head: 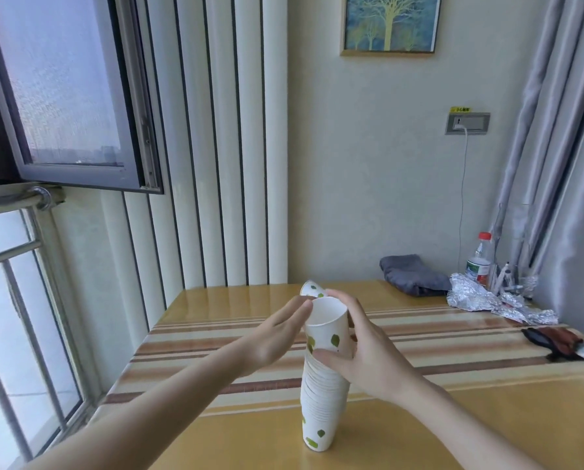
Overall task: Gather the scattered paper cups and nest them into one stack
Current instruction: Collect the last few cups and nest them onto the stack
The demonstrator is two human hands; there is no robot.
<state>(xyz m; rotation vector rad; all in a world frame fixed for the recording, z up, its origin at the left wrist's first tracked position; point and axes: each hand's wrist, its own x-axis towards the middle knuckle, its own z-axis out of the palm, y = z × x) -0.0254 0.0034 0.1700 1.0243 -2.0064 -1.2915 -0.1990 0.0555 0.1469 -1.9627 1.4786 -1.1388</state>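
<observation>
The right hand (361, 351) wraps thumb and fingers around the top cup (327, 329) of the tall stack (322, 395); the left hand (277, 334) lies flat and unclenched against its rim. One loose cup (311, 289) seems to lie beyond the fingertips; next, seat the top cup, then reach for it.

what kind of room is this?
Probably a home or dorm-style room, at a table set in a corner by a window. Cues: the framed tree picture, curtains, and personal clutter such as a water bottle and a folded cloth.
</observation>
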